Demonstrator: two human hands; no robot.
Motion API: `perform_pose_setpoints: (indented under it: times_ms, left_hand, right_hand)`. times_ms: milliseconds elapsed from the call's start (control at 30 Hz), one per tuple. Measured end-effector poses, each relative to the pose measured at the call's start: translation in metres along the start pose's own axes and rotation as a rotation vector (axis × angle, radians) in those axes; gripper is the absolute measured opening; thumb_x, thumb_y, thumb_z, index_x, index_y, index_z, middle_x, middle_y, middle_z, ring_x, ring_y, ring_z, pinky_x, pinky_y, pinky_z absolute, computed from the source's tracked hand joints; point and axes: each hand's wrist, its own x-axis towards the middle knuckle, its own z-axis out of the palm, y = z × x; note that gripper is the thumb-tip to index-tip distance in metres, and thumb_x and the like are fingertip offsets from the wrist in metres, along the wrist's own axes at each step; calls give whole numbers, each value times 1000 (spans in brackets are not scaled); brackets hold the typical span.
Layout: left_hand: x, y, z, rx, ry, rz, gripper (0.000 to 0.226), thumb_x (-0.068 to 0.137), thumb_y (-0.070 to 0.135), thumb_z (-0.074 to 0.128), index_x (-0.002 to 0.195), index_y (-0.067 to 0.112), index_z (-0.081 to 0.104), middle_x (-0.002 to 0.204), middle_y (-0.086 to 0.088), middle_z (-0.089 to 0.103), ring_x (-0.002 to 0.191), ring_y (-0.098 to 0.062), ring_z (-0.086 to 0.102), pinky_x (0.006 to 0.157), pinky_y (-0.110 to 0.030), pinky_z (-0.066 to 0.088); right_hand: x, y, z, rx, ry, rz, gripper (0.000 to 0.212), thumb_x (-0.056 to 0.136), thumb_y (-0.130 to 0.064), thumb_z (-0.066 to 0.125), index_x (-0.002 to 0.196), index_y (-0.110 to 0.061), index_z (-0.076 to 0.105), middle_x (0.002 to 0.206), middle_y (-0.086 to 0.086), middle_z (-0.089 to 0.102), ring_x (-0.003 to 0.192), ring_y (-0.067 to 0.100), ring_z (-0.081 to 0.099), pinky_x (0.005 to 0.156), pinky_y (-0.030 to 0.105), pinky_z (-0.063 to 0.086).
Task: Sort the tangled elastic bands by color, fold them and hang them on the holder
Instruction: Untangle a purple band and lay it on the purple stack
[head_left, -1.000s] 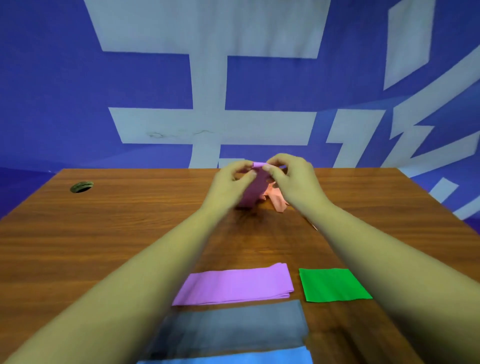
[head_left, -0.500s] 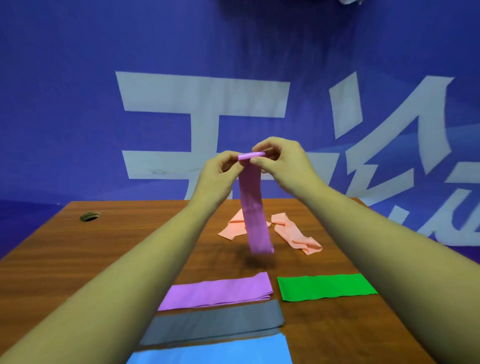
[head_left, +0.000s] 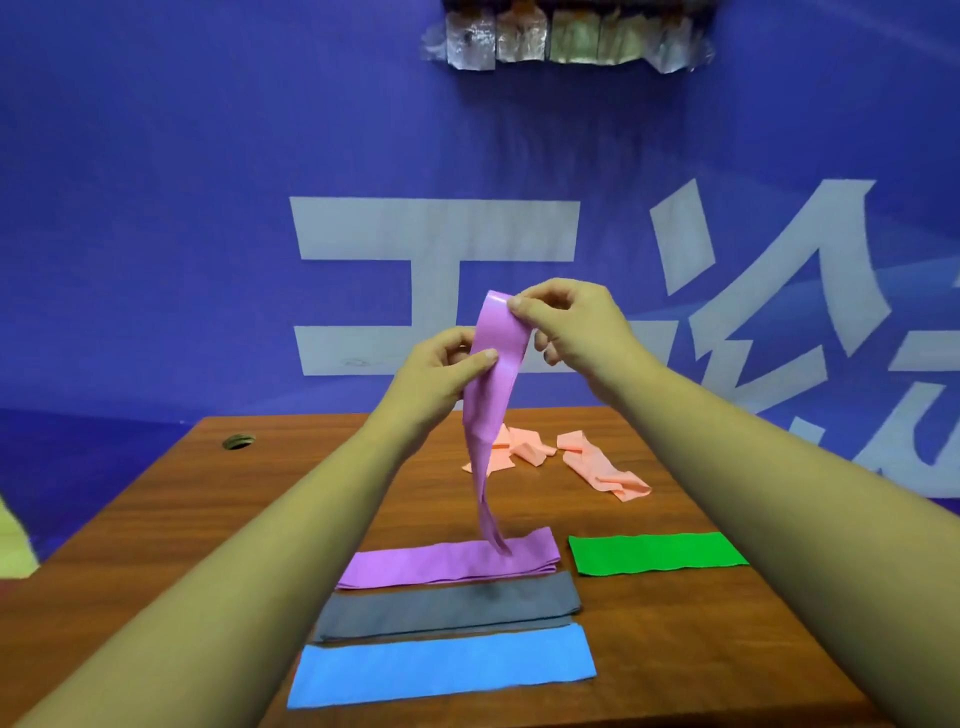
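Observation:
A purple elastic band (head_left: 492, 395) hangs in the air above the table. My right hand (head_left: 566, 322) pinches its top end. Lower down, my left hand (head_left: 441, 376) pinches its left edge between thumb and fingers. The band's twisted tail reaches down to a folded purple band (head_left: 447, 564) lying flat. Beside that lie a folded green band (head_left: 657, 553), a grey band (head_left: 447, 608) and a blue band (head_left: 441, 667). Crumpled peach bands (head_left: 602, 470) lie farther back on the wooden table (head_left: 208, 519). No holder can be made out.
A round cable hole (head_left: 239, 442) sits at the table's far left corner. A blue wall with large white characters (head_left: 431, 280) stands behind the table. A silvery taped patch (head_left: 566, 44) is high on the wall.
The purple band rose higher off the table. My right hand lifted its top end above my left hand, which slid lower along the band. The camera tilted up.

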Motion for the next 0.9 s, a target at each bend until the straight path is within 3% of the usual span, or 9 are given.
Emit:
perform_pose_setpoints:
  times_ms: [100,200,300,367,533,767,900]
  left_hand:
    - [-13,5,-5,10,-29,-3,7,91,21,65,95,21,71,84,-8,66,79,-20,61,77,-41,47]
    - [-24,4,-12,2,-39,-31,13,85,30,67,92,20,71,85,-9,65,79,-20,59,78,-41,45]
    - [-36,-2,-17,-9,-105,-122,28,79,38,72,101,22,71,99,-18,68,91,-22,62,92,-53,48]
    - [-44,-10,-21,6,-173,-174,32,80,36,73,109,22,71,108,-14,71,96,-20,64,100,-53,46]
    - [-67,-26,-29,-10,-262,-230,21,93,17,64,112,13,71,96,0,73,84,-14,63,81,-31,48]
    - [-87,-46,-46,15,-231,-283,10,94,23,64,95,16,72,86,4,66,77,-10,56,71,-25,42]
    - [-94,-55,-58,83,-220,-333,20,94,32,62,81,18,67,75,1,62,69,-13,54,70,-28,40]
  right_hand:
    - [-7,-3,1,-13,-79,16,29,80,-30,78,102,-14,69,75,5,64,53,9,52,51,23,44]
    - [-12,-8,3,-43,-110,-5,19,82,-20,77,97,-11,69,74,6,66,57,9,54,53,19,43]
    - [-17,-14,5,-53,-117,-9,13,84,-16,75,94,-10,69,75,5,67,61,8,59,54,20,46]
    - [-20,-18,7,-73,-102,-18,10,86,-17,72,93,-10,69,77,4,68,64,9,62,54,20,49]
    - [-22,-18,6,-63,-6,-7,10,92,-18,65,94,-9,70,79,1,68,63,7,63,58,23,54]
    - [-19,1,1,63,73,138,12,93,-16,63,93,-5,69,83,9,70,67,15,65,58,26,53]
    - [-23,21,1,84,63,218,9,92,-13,64,92,-5,68,83,10,70,67,16,65,58,26,52]
